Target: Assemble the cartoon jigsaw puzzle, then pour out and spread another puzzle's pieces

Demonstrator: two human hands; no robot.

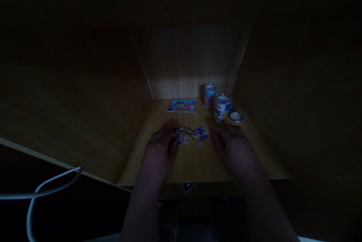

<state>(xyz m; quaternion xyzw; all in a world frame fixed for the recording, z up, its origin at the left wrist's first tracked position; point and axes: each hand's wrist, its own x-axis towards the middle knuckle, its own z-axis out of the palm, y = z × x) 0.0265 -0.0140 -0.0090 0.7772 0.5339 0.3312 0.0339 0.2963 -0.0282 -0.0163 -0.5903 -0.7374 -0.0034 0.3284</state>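
Note:
A loose pile of small jigsaw pieces [185, 135] lies on the wooden surface, some with blue backs and some printed. At its left edge is my left hand [160, 147], palm down, its curved fingertips at the pieces and a gap between thumb and fingers. To the right of a smaller cluster of pieces [202, 132] rests my right hand [232, 142], fingers bent and thumb apart, with nothing visible in it. The dim light blurs both sets of fingertips. Behind the pile lies a colourful cartoon picture card [181, 106].
Two printed cans [209, 96] [222, 108] stand at the back right, with a round lid [236, 117] beside them. Wooden panels [186, 60] enclose the shelf surface [195, 166] at the back and sides. A white cable [53, 189] loops at the lower left.

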